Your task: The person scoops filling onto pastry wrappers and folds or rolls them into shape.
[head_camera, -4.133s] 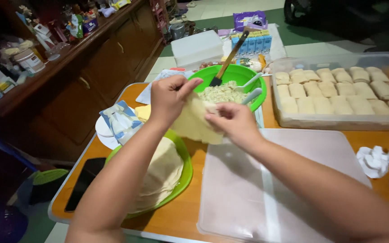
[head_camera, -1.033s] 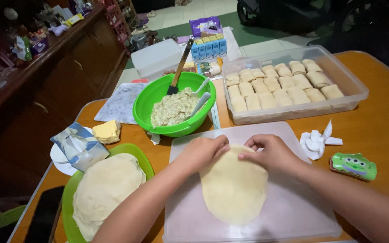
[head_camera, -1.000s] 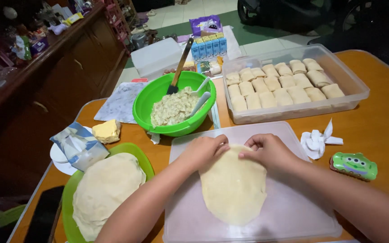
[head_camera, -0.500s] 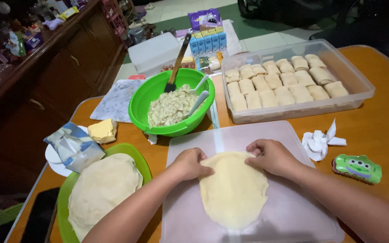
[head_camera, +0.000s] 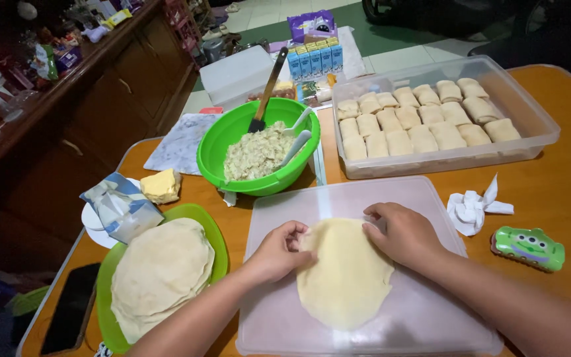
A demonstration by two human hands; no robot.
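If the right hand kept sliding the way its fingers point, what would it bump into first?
Probably the left hand. The right hand points leftward across the top of the flat dough round, and the other hand rests at that edge.

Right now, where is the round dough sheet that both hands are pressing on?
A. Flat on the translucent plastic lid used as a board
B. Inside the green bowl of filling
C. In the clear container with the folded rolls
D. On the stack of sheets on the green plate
A: the round dough sheet lies flat on the translucent plastic lid, with the left hand and right hand on its upper edges.
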